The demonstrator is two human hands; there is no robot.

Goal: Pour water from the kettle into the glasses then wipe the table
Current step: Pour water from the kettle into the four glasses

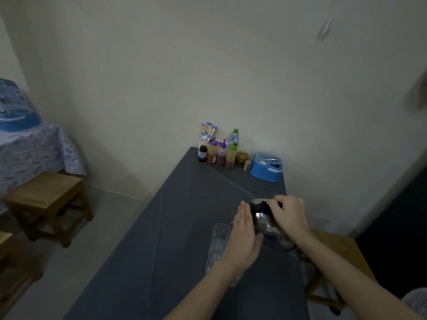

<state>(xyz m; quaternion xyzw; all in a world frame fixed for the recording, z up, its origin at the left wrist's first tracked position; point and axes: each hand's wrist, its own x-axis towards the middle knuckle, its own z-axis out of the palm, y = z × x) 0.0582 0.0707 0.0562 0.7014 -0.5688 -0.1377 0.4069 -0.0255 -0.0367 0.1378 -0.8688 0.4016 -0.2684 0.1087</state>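
Note:
A shiny metal kettle (pixel 270 229) with a black lid knob stands on the dark grey tablecloth (pixel 175 227) near the table's right edge. My right hand (pixel 290 215) is closed over the kettle's black top handle. My left hand (pixel 243 236) lies flat, fingers straight, against the kettle's left side. A tall clear glass (pixel 218 241) stands just left of my left hand, partly hidden by my wrist. A second glass (pixel 235 279) shows only a little below my left forearm.
At the table's far end by the wall stand several sauce bottles (pixel 221 154), a chopstick holder (pixel 209 132), a water bottle (pixel 234 136), a small bowl (pixel 242 156) and a blue container (pixel 266 167). Wooden stools (pixel 48 199) stand left; another (pixel 335 252) right.

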